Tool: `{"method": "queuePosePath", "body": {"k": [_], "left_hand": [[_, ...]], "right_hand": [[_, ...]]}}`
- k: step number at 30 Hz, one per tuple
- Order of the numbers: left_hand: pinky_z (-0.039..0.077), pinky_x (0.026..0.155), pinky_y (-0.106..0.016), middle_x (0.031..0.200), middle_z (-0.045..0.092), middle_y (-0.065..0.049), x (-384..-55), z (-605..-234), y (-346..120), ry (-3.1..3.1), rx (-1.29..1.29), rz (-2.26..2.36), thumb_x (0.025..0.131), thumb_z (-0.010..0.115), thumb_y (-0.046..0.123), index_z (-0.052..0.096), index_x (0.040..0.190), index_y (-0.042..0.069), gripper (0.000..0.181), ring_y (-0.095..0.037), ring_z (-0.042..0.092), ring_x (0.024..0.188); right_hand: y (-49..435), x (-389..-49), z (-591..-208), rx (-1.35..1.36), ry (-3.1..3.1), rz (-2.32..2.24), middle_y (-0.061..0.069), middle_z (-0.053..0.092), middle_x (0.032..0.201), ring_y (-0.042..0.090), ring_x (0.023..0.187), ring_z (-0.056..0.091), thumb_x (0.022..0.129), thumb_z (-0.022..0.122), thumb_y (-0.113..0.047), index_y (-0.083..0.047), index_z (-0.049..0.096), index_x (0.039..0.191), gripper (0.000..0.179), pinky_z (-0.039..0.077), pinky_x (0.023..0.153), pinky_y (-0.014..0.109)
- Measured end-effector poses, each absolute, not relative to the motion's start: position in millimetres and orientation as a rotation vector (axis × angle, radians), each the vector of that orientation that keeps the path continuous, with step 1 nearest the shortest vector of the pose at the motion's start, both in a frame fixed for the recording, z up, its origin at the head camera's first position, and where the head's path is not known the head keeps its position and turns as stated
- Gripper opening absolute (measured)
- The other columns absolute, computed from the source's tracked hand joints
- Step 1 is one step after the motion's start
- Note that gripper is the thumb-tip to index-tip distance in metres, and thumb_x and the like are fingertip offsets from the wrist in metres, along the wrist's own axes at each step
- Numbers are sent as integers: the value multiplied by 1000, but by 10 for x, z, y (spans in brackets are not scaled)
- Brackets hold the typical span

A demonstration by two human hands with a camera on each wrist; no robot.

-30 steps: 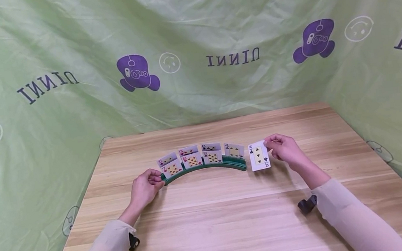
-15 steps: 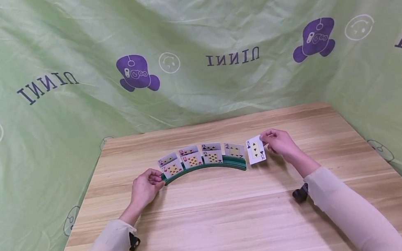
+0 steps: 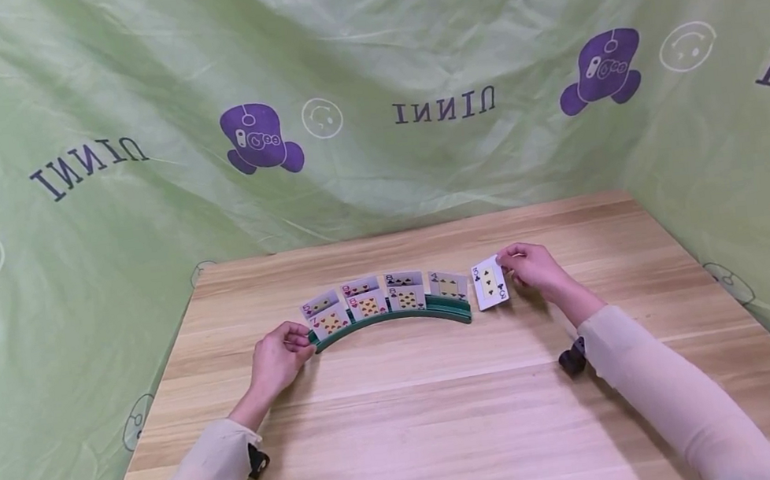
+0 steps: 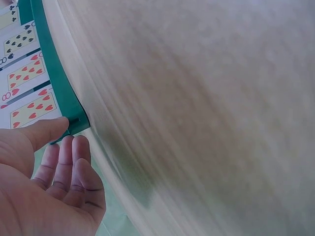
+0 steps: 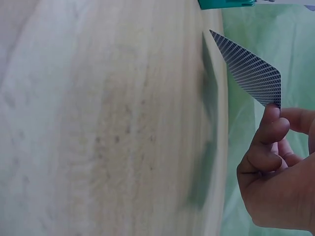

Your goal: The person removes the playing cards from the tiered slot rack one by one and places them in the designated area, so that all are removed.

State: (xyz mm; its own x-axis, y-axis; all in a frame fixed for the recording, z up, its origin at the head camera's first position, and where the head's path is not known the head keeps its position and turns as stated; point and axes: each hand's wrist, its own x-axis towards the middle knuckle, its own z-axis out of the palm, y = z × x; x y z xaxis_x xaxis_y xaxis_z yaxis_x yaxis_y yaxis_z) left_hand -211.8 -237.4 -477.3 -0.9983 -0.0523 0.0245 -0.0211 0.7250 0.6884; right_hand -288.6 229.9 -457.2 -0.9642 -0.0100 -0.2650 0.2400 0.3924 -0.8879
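Observation:
A curved green card holder (image 3: 449,312) stands on the table with playing cards upright in two rows. At its left end my left hand (image 3: 278,361) grips the tip, the thumb (image 4: 51,129) on top and the other fingers curled at the end. Closest to that thumb is the seven of hearts (image 4: 34,109). My right hand (image 3: 534,269) pinches the three of clubs (image 3: 490,283) by its upper right corner, just right of the holder's right end. The card's patterned back (image 5: 251,71) faces the right wrist view. Beside it, the four of clubs (image 3: 447,287) stands in the back row.
The wooden table (image 3: 406,427) stretches in front of the holder toward the person. Green fabric (image 3: 378,177) with purple figures hangs behind the table and along both sides. Each wrist carries a small black camera, one of them the right wrist camera (image 3: 573,358).
My right hand has moved slightly away from the body and a bit left, bringing the three of clubs closer to the holder's right end. The left hand and the holder stay in place.

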Motion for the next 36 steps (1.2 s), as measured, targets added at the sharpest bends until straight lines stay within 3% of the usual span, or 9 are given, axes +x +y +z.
{"method": "queuePosePath", "body": {"k": [10, 36], "left_hand": [[54, 72, -22, 94, 71, -9, -2106, -4769, -2363, -2877, 59, -1157, 82, 79, 5, 67, 105, 6, 26, -15, 66, 79], [56, 73, -23, 94, 71, -10, -2119, -4767, -2372, -2877, 58, -1147, 82, 79, 5, 67, 105, 6, 26, -15, 67, 79]], "right_hand": [[2324, -2953, -4653, 224, 2444, -1499, 8, 59, 105, 12, 78, 53, 102, 51, -21, 0, 56, 126, 32, 48, 64, 22], [2409, -2984, -4682, 179, 2443, -1365, 6, 66, 89, 9, 66, 54, 102, 49, -11, 7, 56, 122, 28, 48, 58, 22]]}}
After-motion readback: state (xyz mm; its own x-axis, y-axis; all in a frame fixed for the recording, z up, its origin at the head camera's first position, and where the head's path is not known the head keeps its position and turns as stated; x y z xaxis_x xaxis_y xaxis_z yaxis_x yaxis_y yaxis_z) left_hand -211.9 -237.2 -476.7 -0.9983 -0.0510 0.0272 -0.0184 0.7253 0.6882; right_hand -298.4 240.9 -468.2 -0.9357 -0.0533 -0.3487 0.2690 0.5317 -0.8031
